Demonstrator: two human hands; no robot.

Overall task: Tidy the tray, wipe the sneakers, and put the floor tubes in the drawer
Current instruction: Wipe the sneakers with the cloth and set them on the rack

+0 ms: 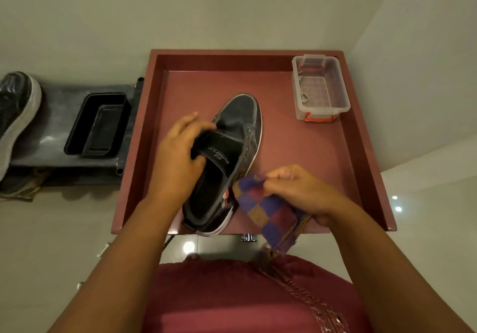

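A dark grey sneaker [240,126] with a white sole lies in the middle of the dark red tray [296,157], toe pointing away from me. My left hand [178,151] grips its left side at the tongue and collar, thumb inside the opening. My right hand [296,190] pinches a purple and maroon checked cloth [268,213] beside the sneaker's heel; the cloth hangs down over the tray's near edge.
A clear plastic box [320,87] with a red handle stands in the tray's far right corner. Left of the tray, a dark shelf [59,126] carries an empty black tub [99,123] and a second sneaker [15,115]. A white wall rises at the right.
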